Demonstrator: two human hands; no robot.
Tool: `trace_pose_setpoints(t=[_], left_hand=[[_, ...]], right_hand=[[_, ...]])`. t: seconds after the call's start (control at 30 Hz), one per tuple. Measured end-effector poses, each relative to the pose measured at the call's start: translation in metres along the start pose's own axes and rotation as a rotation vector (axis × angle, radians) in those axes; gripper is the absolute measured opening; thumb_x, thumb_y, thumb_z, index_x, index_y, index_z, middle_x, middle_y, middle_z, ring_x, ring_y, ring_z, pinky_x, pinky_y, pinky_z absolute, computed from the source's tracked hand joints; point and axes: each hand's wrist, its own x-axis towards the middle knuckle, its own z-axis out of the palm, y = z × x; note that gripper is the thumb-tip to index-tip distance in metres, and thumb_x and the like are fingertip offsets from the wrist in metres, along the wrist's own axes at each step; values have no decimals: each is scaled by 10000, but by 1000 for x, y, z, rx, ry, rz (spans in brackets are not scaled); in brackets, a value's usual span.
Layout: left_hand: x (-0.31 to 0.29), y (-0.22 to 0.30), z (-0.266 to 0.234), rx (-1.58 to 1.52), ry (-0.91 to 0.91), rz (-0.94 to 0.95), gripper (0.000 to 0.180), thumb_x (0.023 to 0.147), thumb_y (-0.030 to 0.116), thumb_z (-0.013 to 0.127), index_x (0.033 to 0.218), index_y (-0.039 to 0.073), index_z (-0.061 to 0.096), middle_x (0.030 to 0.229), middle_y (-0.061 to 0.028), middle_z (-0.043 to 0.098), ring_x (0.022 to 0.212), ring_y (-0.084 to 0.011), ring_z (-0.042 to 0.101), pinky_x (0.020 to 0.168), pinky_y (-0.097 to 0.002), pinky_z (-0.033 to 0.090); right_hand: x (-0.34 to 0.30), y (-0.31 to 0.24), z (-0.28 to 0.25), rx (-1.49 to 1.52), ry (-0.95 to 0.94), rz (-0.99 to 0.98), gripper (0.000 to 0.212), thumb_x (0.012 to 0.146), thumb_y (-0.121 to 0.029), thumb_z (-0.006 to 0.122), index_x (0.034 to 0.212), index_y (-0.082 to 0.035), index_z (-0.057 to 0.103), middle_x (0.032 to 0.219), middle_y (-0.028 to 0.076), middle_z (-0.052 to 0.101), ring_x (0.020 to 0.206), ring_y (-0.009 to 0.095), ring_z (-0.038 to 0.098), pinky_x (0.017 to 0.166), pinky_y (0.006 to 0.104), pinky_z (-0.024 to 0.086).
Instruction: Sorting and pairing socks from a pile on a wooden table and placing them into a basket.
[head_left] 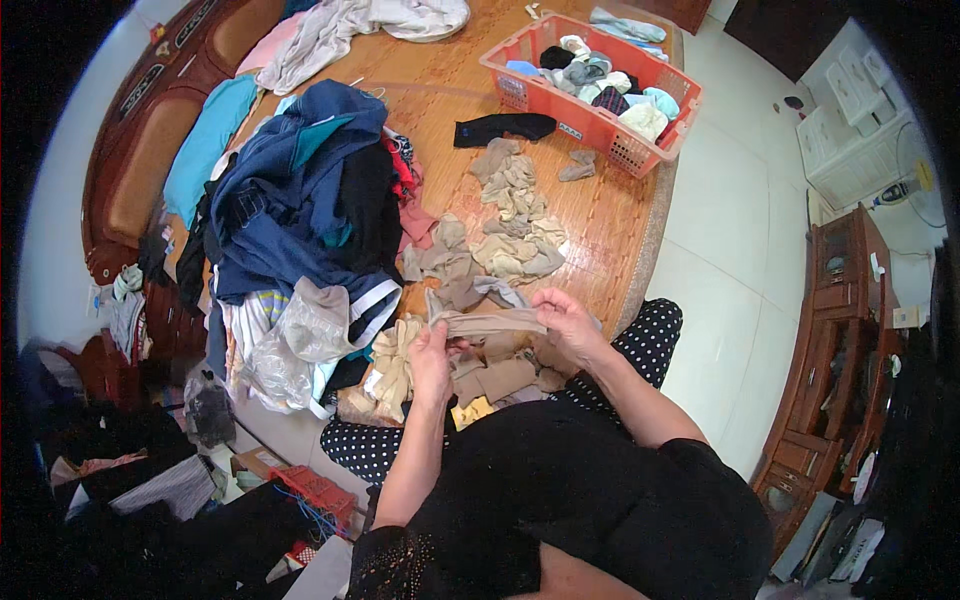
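Between my two hands a thin beige sock is stretched out sideways, above my lap. My left hand is closed on one end of it, and my right hand pinches the other end. Just beyond them, a heap of crumpled beige socks lies on the wooden bed surface. More beige socks lie close below the stretched one, partly behind my forearms. Farther off are a black sock and a small greyish-beige sock.
An orange plastic basket of balled socks stands at the far right of the bed. A large clothes pile with a dark blue garment fills the left, beside a turquoise pillow. White floor tiles and a wooden cabinet lie right.
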Motion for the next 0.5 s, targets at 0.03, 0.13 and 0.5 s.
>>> trace_pose_setpoints(t=[0.03,0.13,0.5], left_hand=[[1,-1,-2,21,14,94,162,896,171,539,875,18,589,760,-71,628,578,-121,581,560,-235,486],[2,1,-8,9,41,193,106,867,135,582,849,31,600,753,-50,627,604,-98,578,557,-240,484],[-22,43,-7,-406,-143,130,136,816,179,639,885,63,623,960,-76,644,922,-204,585,865,-431,429]], right_hand=[[2,1,0,167,-19,-21,204,874,-115,544,1070,-59,537,882,2,565,736,93,518,684,264,450],[2,-4,2,459,-91,-18,209,862,-103,541,1066,-59,534,866,21,566,713,125,525,694,306,462],[-5,-20,25,652,-89,64,326,822,-15,538,1141,34,486,1001,98,559,762,173,548,746,330,482]])
